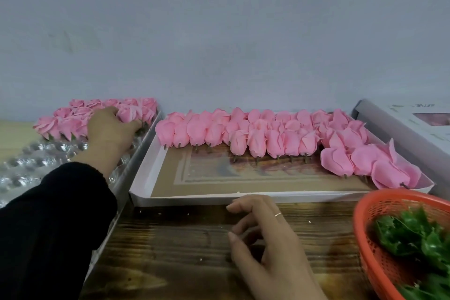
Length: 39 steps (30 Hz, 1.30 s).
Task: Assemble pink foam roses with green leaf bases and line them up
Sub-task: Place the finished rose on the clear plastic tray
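One view only, head cam. Left hand (110, 129) reaches over the clear tray (60, 153), fingers curled on the finished roses (80, 117) at far end. Seat rose straight in its cup, w/o crushing petals. Right hand (265, 234) loosely curled, holds nothing, between box of bare roses (243, 139) & leaf basket (365, 238).
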Each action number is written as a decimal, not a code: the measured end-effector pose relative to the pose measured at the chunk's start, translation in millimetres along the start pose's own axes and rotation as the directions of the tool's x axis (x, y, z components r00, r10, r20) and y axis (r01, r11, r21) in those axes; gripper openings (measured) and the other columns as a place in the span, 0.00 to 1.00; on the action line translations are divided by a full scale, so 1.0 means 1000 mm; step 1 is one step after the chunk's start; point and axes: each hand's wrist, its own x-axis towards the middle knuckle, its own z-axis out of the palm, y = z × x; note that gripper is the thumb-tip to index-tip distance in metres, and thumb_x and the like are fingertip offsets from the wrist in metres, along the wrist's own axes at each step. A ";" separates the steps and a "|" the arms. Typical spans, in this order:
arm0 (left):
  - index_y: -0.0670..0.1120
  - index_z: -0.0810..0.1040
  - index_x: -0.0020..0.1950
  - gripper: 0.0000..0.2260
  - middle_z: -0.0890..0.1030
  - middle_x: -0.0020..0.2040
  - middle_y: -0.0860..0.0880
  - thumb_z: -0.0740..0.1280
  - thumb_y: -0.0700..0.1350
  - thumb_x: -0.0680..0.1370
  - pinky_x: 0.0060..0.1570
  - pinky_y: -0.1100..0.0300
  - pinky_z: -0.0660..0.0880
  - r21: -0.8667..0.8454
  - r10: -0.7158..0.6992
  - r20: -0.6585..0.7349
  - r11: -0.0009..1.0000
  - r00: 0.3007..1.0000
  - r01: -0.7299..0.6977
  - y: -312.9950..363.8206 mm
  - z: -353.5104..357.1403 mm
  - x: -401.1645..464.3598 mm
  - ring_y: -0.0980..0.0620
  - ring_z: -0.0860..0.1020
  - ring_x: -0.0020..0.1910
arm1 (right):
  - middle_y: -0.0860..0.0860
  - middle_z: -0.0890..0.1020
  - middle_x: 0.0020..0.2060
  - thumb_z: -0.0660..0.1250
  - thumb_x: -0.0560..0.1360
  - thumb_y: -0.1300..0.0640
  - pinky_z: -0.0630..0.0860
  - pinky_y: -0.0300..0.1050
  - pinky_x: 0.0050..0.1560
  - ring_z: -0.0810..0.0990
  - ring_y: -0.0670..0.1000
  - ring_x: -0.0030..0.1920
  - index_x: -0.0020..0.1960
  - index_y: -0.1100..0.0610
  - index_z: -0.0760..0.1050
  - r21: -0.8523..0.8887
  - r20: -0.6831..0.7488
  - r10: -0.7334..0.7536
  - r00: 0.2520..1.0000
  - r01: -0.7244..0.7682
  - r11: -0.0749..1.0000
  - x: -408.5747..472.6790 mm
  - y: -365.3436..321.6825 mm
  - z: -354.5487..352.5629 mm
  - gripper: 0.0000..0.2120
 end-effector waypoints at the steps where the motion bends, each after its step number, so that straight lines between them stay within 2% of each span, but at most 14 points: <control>1: 0.35 0.77 0.54 0.13 0.79 0.47 0.36 0.70 0.40 0.73 0.42 0.53 0.75 0.020 -0.001 0.004 1.000 1.000 0.001 -0.001 0.002 0.000 0.40 0.77 0.42 | 0.43 0.72 0.49 0.64 0.67 0.54 0.71 0.29 0.39 0.77 0.46 0.43 0.53 0.39 0.66 -0.002 0.002 0.003 1.000 -0.003 1.000 0.000 0.000 0.000 0.17; 3: 0.34 0.76 0.55 0.13 0.79 0.49 0.36 0.70 0.39 0.73 0.45 0.49 0.75 0.050 0.002 0.021 0.999 1.000 -0.003 -0.002 0.006 0.000 0.39 0.78 0.44 | 0.43 0.72 0.50 0.64 0.67 0.53 0.71 0.29 0.39 0.77 0.46 0.42 0.52 0.38 0.65 -0.014 0.010 0.010 1.000 -0.010 1.000 0.000 0.000 0.001 0.17; 6: 0.37 0.76 0.48 0.07 0.79 0.44 0.36 0.69 0.40 0.74 0.44 0.48 0.76 0.088 0.011 0.052 0.996 0.999 -0.015 -0.007 0.011 0.003 0.38 0.78 0.43 | 0.43 0.72 0.51 0.62 0.66 0.48 0.71 0.29 0.39 0.77 0.46 0.42 0.52 0.37 0.65 -0.009 0.007 0.012 1.000 -0.012 1.000 0.000 -0.002 0.000 0.16; 8: 0.38 0.75 0.46 0.06 0.78 0.42 0.38 0.68 0.40 0.74 0.42 0.49 0.75 0.111 0.014 0.055 0.994 0.998 -0.020 -0.008 0.013 0.004 0.39 0.78 0.42 | 0.43 0.72 0.51 0.62 0.66 0.49 0.70 0.28 0.39 0.77 0.45 0.41 0.52 0.36 0.65 -0.015 0.018 0.016 1.000 -0.015 1.000 0.000 -0.002 0.000 0.17; 12: 0.37 0.74 0.50 0.10 0.77 0.42 0.39 0.69 0.41 0.74 0.40 0.52 0.71 0.191 0.016 0.071 0.981 0.997 -0.029 -0.008 0.015 0.009 0.41 0.75 0.41 | 0.42 0.71 0.52 0.63 0.66 0.52 0.69 0.25 0.40 0.77 0.41 0.40 0.52 0.35 0.64 -0.024 0.042 0.022 0.999 -0.022 0.999 0.001 -0.003 -0.001 0.19; 15: 0.37 0.74 0.46 0.08 0.77 0.41 0.38 0.70 0.38 0.72 0.40 0.52 0.71 0.263 -0.022 0.120 0.965 0.993 -0.010 -0.006 0.015 0.013 0.42 0.75 0.39 | 0.41 0.69 0.54 0.62 0.66 0.50 0.69 0.25 0.42 0.77 0.41 0.42 0.53 0.36 0.63 -0.038 0.046 0.025 0.999 -0.024 0.999 0.001 -0.002 -0.001 0.18; 18: 0.33 0.76 0.51 0.12 0.77 0.44 0.36 0.72 0.37 0.71 0.45 0.49 0.72 0.320 -0.093 0.171 0.947 0.981 0.034 -0.001 0.013 0.017 0.40 0.75 0.43 | 0.40 0.68 0.55 0.58 0.64 0.44 0.69 0.25 0.43 0.76 0.40 0.43 0.54 0.35 0.61 -0.047 0.059 0.041 0.997 -0.039 0.998 0.000 -0.002 0.000 0.19; 22: 0.31 0.76 0.55 0.17 0.78 0.53 0.34 0.73 0.36 0.70 0.50 0.49 0.72 0.361 -0.139 0.216 0.931 0.966 0.054 0.005 0.014 0.021 0.38 0.77 0.52 | 0.39 0.66 0.55 0.60 0.66 0.48 0.68 0.25 0.46 0.74 0.39 0.48 0.52 0.31 0.59 -0.075 0.102 0.079 0.992 -0.072 0.995 0.000 -0.003 -0.002 0.19; 26: 0.31 0.76 0.55 0.15 0.77 0.46 0.36 0.72 0.34 0.70 0.43 0.54 0.69 0.332 -0.179 0.212 0.938 0.961 0.102 0.006 0.016 0.020 0.42 0.75 0.42 | 0.39 0.65 0.56 0.60 0.66 0.47 0.68 0.25 0.47 0.73 0.40 0.50 0.49 0.26 0.58 -0.104 0.135 0.102 0.986 -0.088 0.991 0.000 -0.006 -0.002 0.19; 28: 0.31 0.75 0.56 0.16 0.78 0.47 0.35 0.72 0.33 0.71 0.40 0.54 0.70 0.294 -0.186 0.208 0.948 0.960 0.120 0.003 0.017 0.020 0.46 0.73 0.36 | 0.40 0.65 0.56 0.58 0.65 0.46 0.69 0.27 0.47 0.73 0.41 0.49 0.52 0.29 0.58 -0.105 0.136 0.112 0.984 -0.098 0.990 0.000 -0.006 -0.002 0.19; 31: 0.32 0.76 0.44 0.05 0.78 0.40 0.37 0.70 0.32 0.71 0.30 0.57 0.69 0.249 -0.138 0.181 0.964 0.974 0.091 -0.001 0.016 0.013 0.49 0.70 0.28 | 0.38 0.67 0.52 0.58 0.66 0.46 0.69 0.27 0.45 0.73 0.40 0.47 0.55 0.33 0.56 -0.083 0.132 0.113 0.985 -0.103 0.991 -0.001 -0.006 -0.002 0.21; 33: 0.35 0.71 0.36 0.08 0.74 0.34 0.39 0.68 0.34 0.73 0.35 0.54 0.70 0.254 -0.097 0.166 0.966 0.981 0.052 -0.003 0.017 0.010 0.45 0.72 0.33 | 0.37 0.69 0.50 0.59 0.66 0.47 0.68 0.26 0.44 0.73 0.40 0.45 0.55 0.34 0.57 -0.059 0.136 0.108 0.985 -0.100 0.993 -0.001 -0.006 -0.003 0.20; 36: 0.30 0.73 0.45 0.09 0.74 0.40 0.35 0.64 0.38 0.76 0.41 0.50 0.70 0.283 -0.056 0.168 0.959 0.984 0.006 -0.003 0.017 0.004 0.41 0.72 0.39 | 0.37 0.69 0.50 0.62 0.69 0.50 0.69 0.27 0.46 0.74 0.41 0.47 0.49 0.33 0.65 -0.025 0.151 0.095 0.984 -0.092 0.995 0.000 -0.006 -0.006 0.14; 39: 0.33 0.69 0.59 0.16 0.72 0.55 0.32 0.65 0.41 0.76 0.45 0.48 0.70 0.287 -0.042 0.159 0.958 0.986 -0.006 0.001 0.016 -0.003 0.36 0.74 0.46 | 0.37 0.66 0.54 0.65 0.73 0.55 0.68 0.27 0.48 0.73 0.41 0.49 0.45 0.34 0.64 -0.033 0.162 0.087 0.983 -0.083 0.996 0.000 -0.006 -0.008 0.16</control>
